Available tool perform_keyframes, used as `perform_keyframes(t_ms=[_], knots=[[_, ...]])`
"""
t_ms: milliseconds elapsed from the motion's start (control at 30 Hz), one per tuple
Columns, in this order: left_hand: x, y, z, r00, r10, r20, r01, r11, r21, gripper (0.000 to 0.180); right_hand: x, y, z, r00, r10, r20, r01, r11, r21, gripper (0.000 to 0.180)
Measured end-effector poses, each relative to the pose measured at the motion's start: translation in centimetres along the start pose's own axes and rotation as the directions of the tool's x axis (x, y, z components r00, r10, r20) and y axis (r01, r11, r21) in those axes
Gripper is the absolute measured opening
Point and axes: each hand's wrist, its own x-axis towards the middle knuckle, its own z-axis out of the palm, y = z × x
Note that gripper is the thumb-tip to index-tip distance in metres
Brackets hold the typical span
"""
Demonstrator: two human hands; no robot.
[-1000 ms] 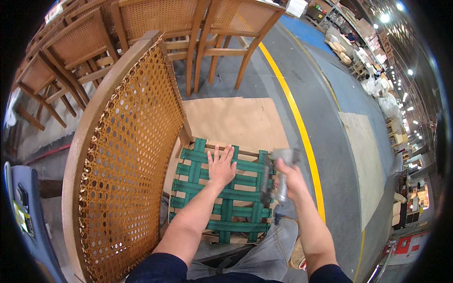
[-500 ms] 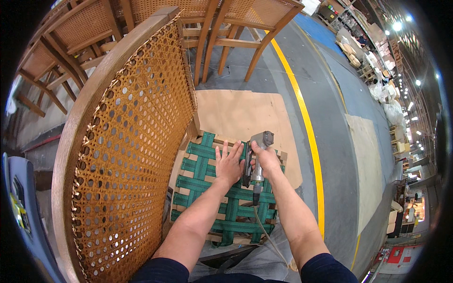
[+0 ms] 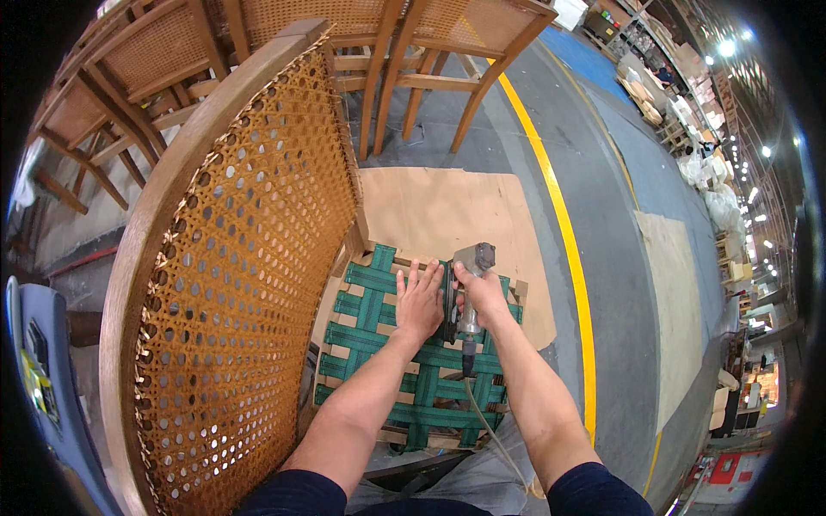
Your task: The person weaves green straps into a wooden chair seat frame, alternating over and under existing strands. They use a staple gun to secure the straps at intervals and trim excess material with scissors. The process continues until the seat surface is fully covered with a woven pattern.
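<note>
In front of me is a wooden chair whose seat carries woven green webbing straps. My right hand is wrapped round a grey pneumatic staple gun, its black magazine lying along the straps and an air hose trailing from its lower end toward me. Spread flat with fingers pointing away, my left hand rests on the webbing just left of the tool. To the left rises the chair's cane backrest, framed in brown wood. The tool's nose and the strap under it are hidden.
Several more cane-backed chairs stand at the far side and far left. Cardboard lies on the floor beyond the seat. A yellow line runs along the grey floor on the right. A blue plastic object is at the left edge.
The view has shifted slightly. Both hands and the staple gun stay in nearly the same place on the seat.
</note>
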Motion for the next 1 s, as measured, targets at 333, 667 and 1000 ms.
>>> perform_keyframes(t_ms=[333, 667, 1000], knots=[[0.1, -0.2, 0.3, 0.977, -0.075, -0.198, 0.02, 0.964, -0.266, 0.019, 0.0, -0.1, -0.1, 0.998, -0.039, 0.053, 0.039, 0.999, -0.003, 0.033], [0.3, -0.2, 0.5, 0.974, -0.07, -0.214, 0.018, 0.972, -0.236, 0.012, 0.1, -0.2, 0.9, 0.998, -0.009, 0.058, 0.01, 1.0, -0.019, 0.031], [0.2, -0.3, 0.5, 0.973, -0.084, -0.215, 0.025, 0.964, -0.264, 0.009, -0.5, 0.7, 0.6, 0.997, -0.047, 0.054, 0.047, 0.999, 0.013, 0.029]])
